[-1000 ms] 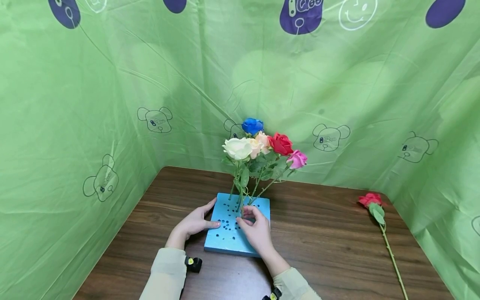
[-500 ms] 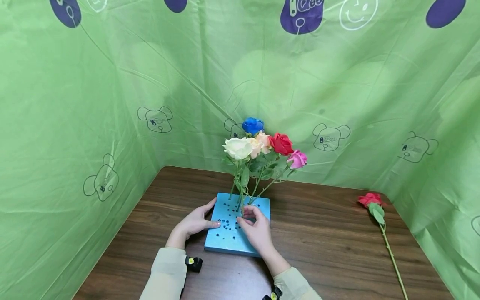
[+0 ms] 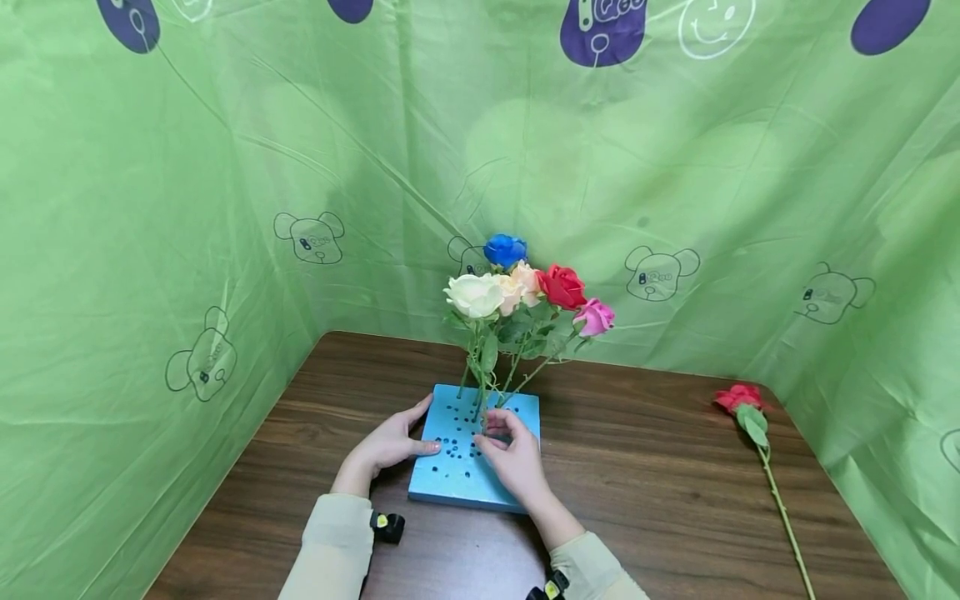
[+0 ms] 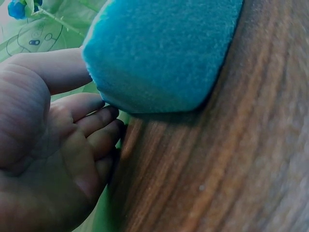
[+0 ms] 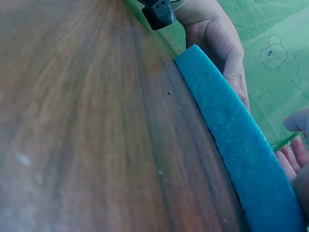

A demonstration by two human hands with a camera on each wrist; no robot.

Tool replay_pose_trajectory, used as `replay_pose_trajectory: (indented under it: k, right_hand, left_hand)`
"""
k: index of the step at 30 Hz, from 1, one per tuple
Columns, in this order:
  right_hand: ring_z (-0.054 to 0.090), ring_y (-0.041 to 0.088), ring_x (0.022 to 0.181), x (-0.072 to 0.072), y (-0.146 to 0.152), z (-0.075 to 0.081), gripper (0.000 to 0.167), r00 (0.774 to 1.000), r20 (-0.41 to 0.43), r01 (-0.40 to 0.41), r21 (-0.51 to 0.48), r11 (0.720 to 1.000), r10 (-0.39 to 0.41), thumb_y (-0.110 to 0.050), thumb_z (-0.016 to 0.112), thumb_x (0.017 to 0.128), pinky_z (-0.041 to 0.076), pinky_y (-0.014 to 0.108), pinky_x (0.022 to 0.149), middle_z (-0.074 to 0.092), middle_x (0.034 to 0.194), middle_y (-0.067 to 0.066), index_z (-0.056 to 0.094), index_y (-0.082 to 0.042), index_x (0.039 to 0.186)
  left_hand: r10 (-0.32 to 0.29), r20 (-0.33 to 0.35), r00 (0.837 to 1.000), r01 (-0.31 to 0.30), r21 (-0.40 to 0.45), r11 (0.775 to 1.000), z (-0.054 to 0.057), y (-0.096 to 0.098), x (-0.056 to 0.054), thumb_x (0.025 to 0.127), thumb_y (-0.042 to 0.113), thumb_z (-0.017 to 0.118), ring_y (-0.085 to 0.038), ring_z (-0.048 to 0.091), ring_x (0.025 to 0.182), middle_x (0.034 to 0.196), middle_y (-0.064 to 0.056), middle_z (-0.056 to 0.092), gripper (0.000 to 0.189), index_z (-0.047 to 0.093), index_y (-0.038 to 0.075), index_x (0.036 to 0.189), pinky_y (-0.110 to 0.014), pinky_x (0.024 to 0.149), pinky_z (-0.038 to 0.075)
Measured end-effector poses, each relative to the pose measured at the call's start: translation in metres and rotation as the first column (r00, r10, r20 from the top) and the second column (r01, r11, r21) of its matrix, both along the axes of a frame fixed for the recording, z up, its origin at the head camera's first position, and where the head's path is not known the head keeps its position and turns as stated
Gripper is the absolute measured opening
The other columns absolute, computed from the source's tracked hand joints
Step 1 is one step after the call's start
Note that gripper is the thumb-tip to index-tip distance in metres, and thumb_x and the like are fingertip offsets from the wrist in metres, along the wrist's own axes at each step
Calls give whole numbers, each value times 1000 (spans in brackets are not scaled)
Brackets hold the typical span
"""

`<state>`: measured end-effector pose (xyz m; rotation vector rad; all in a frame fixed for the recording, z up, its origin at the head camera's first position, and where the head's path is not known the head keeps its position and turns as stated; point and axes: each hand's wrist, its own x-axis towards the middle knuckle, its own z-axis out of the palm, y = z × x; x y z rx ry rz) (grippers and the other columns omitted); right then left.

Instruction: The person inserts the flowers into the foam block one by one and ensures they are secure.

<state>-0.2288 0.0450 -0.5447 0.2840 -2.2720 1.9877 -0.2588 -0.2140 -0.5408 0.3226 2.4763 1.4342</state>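
A blue foam block [image 3: 442, 487], its top dotted with holes, lies on the table. My left hand [image 3: 388, 446] holds its left edge, thumb on top and fingers along the side; the left wrist view shows those fingers [image 4: 96, 126] against the block's lower edge. My right hand [image 3: 512, 458] pinches a green stem low over the block, beneath the white rose [image 3: 475, 296]. Other artificial flowers stand in the block's back part: a blue rose [image 3: 506, 250], peach blooms [image 3: 517, 286], a red rose [image 3: 562, 287] and a pink rose [image 3: 595, 317] leaning right. The stem's lower end is hidden by my fingers.
Another red rose [image 3: 738, 398] with a long stem lies on the wooden table [image 3: 637, 467] at the right. A green printed curtain [image 3: 390, 167] hangs behind and on both sides. A small black camera [image 3: 388, 528] is strapped to my left wrist.
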Motion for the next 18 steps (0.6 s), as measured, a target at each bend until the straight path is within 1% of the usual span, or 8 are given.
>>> replay_pose_trajectory:
  k: [4,7,10,14,18]
  right_hand:
    - [66,34,112,0,2,1,41,998,23,-50,-19,999,50,1,82,91,59,28,95,70,119,18,69,0,129]
    - [64,37,117,0,5,4,44,993,68,-94,-32,995,96,1,82,92,57,28,97,68,123,23,66,2,133]
    - [64,39,121,0,12,10,46,982,127,-133,-40,990,137,1,81,93,55,27,96,68,128,24,65,3,136]
    - [64,39,124,-2,24,19,46,968,171,-178,-50,983,184,1,79,94,54,25,95,68,131,24,65,4,138]
    - [65,35,122,-4,40,22,43,961,189,-195,-55,979,202,-1,75,98,57,28,94,67,132,27,63,7,139]
  left_hand:
    - [-2,1,1000,2,3,1000,0,-2,1,91,34,88,-38,20,161,175,-13,25,104,25,16,172,-63,126,23]
    - [3,5,1000,-3,0,1000,0,-3,1,91,33,88,-37,20,161,175,-12,25,103,25,17,172,-62,126,24]
    - [6,-3,1000,-6,-6,1000,0,-3,1,91,33,88,-36,21,161,175,-11,26,103,26,16,172,-62,126,24]
    - [1,-10,1000,-1,-4,1000,0,-1,0,90,33,89,-36,21,161,175,-10,27,104,26,16,171,-62,126,25]
    - [-9,-9,1000,9,3,1000,0,0,-1,91,32,88,-36,21,161,175,-10,27,103,26,16,171,-62,125,25]
